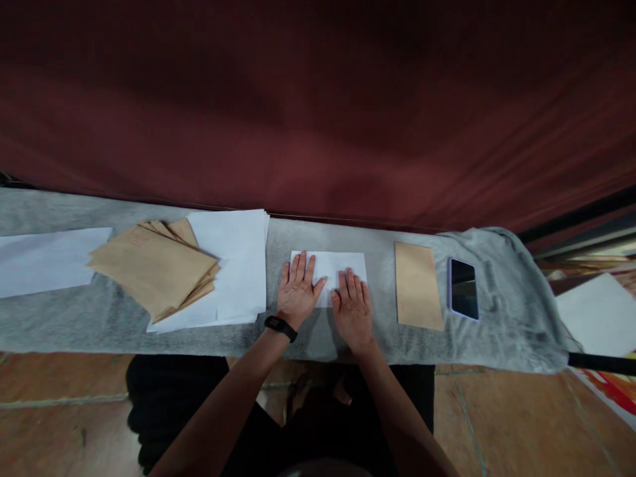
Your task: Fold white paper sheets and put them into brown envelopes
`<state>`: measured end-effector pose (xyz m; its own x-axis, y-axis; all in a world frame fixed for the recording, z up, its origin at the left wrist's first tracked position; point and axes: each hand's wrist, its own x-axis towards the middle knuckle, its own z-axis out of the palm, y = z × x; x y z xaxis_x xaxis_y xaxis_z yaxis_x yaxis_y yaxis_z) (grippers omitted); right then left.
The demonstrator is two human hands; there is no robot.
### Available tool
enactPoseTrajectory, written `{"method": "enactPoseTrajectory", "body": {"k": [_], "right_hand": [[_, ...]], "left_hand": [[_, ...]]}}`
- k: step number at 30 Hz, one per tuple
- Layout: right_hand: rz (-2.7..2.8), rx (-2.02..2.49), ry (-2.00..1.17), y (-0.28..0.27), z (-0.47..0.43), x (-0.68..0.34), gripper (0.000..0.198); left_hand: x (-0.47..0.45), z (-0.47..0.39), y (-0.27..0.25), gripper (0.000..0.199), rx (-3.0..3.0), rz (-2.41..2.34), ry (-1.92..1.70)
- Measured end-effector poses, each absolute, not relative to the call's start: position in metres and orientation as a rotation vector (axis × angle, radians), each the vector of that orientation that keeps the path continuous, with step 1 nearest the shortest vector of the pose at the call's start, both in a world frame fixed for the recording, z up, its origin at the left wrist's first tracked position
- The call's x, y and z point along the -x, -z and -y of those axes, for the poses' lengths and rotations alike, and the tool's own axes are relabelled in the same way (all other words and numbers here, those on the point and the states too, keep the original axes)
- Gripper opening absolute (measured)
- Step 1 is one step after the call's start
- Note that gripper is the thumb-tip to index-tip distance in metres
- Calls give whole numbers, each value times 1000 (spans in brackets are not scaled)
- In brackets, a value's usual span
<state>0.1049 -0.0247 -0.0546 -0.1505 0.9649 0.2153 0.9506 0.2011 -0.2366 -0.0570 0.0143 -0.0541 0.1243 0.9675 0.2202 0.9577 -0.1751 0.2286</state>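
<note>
forearms extended | hands: left hand, right hand spread flat, palms down | touching: white paper

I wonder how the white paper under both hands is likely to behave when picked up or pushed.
The white paper looks thin, so it is probably light and apt to bend if lifted by one edge. Lying flat on the grey cloth, it seems likelier to slide than to roll or tip.

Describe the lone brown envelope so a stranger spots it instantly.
On the grey cloth, find the right hand, flat on white paper. Between that hand and the phone lies the brown envelope, alone, unlike the overlapping brown pile to the left.
</note>
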Motion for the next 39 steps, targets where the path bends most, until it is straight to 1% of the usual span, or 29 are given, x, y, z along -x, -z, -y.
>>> {"method": "enactPoseTrajectory", "body": {"k": [11,15,20,23,32,35,39], "right_hand": [[2039,1946,-24,59,31,-134,56],[2023,1951,-21,61,32,-136,57],[2019,1954,-15,59,32,-134,58],[2032,1943,-6,58,32,-134,58],[1962,1957,-29,55,31,-130,57],[2012,1888,-71,51,26,-119,56],[2277,1661,-209,46,16,-100,52]], "left_hand": [[66,1,54,62,-2270,-2038,-581],[54,15,47,61,-2231,-2079,-594],[18,40,42,58,-2356,-1878,-471],[13,49,43,59,-2363,-1869,-441],[47,54,46,65,-2364,-1912,-449],[46,54,45,64,-2374,-1908,-424],[44,53,43,62,-2377,-1898,-359]]}}
